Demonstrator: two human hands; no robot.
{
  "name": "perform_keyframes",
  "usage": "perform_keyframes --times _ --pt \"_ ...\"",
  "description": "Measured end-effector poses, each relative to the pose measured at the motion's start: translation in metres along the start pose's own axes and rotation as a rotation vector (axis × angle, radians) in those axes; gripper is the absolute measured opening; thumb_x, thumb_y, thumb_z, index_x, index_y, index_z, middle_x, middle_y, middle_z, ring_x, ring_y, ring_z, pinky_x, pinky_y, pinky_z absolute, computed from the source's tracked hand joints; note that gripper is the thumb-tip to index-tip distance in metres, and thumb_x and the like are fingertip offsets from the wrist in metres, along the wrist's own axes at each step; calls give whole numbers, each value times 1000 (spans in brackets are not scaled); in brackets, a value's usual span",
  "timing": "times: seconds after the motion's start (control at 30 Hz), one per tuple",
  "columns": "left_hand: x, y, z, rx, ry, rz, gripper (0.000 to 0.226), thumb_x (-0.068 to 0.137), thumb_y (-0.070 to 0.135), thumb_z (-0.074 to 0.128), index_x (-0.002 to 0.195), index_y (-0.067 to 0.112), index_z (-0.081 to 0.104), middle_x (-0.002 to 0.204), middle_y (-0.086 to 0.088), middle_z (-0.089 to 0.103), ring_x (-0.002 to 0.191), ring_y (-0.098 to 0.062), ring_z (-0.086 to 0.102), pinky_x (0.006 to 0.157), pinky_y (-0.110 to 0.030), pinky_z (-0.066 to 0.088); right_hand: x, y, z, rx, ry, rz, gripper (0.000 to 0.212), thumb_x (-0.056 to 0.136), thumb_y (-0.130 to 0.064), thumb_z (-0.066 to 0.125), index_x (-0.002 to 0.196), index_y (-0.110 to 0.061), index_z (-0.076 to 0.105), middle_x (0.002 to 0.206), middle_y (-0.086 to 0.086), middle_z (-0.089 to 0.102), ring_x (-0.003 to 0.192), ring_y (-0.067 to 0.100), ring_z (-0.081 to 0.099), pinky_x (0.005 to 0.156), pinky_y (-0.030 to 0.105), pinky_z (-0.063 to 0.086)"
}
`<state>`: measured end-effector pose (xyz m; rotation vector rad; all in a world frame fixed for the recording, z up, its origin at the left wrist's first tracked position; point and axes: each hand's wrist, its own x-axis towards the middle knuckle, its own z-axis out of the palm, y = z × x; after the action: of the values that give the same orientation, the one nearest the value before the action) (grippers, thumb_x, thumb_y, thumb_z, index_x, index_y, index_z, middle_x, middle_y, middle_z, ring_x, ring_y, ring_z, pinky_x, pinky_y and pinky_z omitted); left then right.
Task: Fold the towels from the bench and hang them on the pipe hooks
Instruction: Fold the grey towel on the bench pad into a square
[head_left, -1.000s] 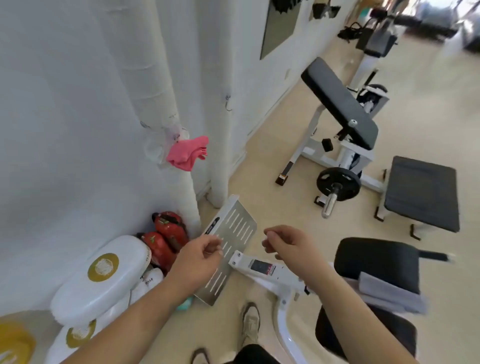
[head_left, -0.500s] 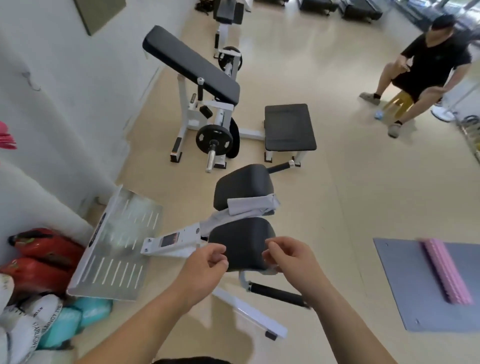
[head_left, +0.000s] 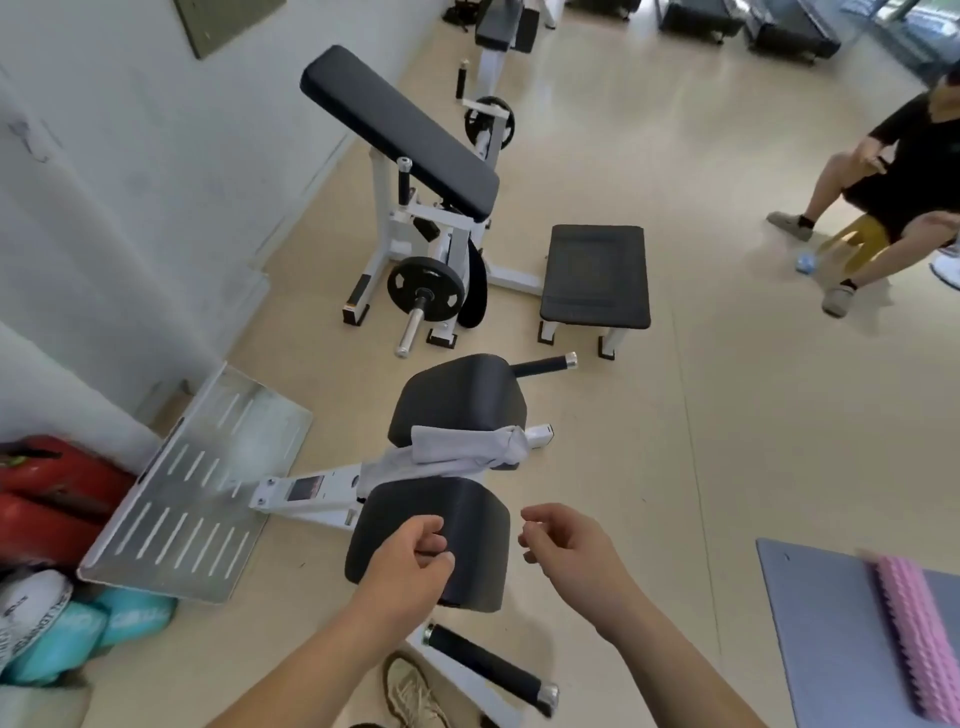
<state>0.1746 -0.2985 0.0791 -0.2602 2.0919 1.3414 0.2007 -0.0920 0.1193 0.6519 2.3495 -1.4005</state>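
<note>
A light grey towel (head_left: 457, 453) lies crumpled across the gap between the two black pads of the bench (head_left: 457, 400) in front of me. My left hand (head_left: 410, 566) hovers over the near pad (head_left: 467, 519) with its fingers loosely curled and nothing in them. My right hand (head_left: 571, 551) hangs just right of that pad, fingers bent and slightly apart, also holding nothing. Both hands are short of the towel. The pipe and its hooks are out of view.
A slotted metal footplate (head_left: 197, 488) juts out at the left beside red bags (head_left: 47, 499) and teal and white bags (head_left: 67, 629). A preacher bench (head_left: 400, 130) and a flat seat (head_left: 597, 275) stand beyond. A person (head_left: 904, 192) sits at the right. A grey mat (head_left: 841, 639) holds a pink roller (head_left: 914, 634).
My view has swung right from the wall pipe and its pink towel to the bench. Both hands have stayed in front of me and now sit over the near pad.
</note>
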Motion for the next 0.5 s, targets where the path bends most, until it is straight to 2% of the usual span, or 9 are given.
perform_keyframes --times 0.1,0.2,0.3,0.43,0.5 --pt "31 14 7 -36 8 -50 45 98 17 63 141 26 51 118 12 62 107 -8 61 78 -13 50 41 0 -7 -59 -19 3 18 100 -28 57 112 -34 67 99 -9 72 88 5 69 77 18 53" --pt "54 32 8 -35 55 -49 43 98 20 63 139 27 52 120 12 62 110 -9 61 91 -21 52 87 -2 -17 -207 -48 -28 30 99 -29 58 128 -27 64 113 -11 69 93 4 66 82 20 53" --pt "69 42 8 -52 102 -71 41 98 23 63 137 27 55 120 14 64 110 -5 61 100 -26 50 130 -9 -21 -401 -94 -103 34 98 -29 59 132 -27 62 125 -11 63 102 10 65 92 27 54" --pt "94 45 18 -54 187 -105 38 98 25 62 135 29 57 117 17 64 105 0 61 97 -21 48 196 -11 -18 -704 -187 -297 35 100 -28 53 134 -31 59 135 -10 57 113 14 63 88 19 47" --pt "105 46 31 -58 228 -143 36 98 26 62 134 29 58 114 19 64 104 1 61 98 -22 49 229 -7 -16 -849 -252 -412 35 101 -28 52 136 -30 58 135 -7 55 114 17 61 89 20 48"
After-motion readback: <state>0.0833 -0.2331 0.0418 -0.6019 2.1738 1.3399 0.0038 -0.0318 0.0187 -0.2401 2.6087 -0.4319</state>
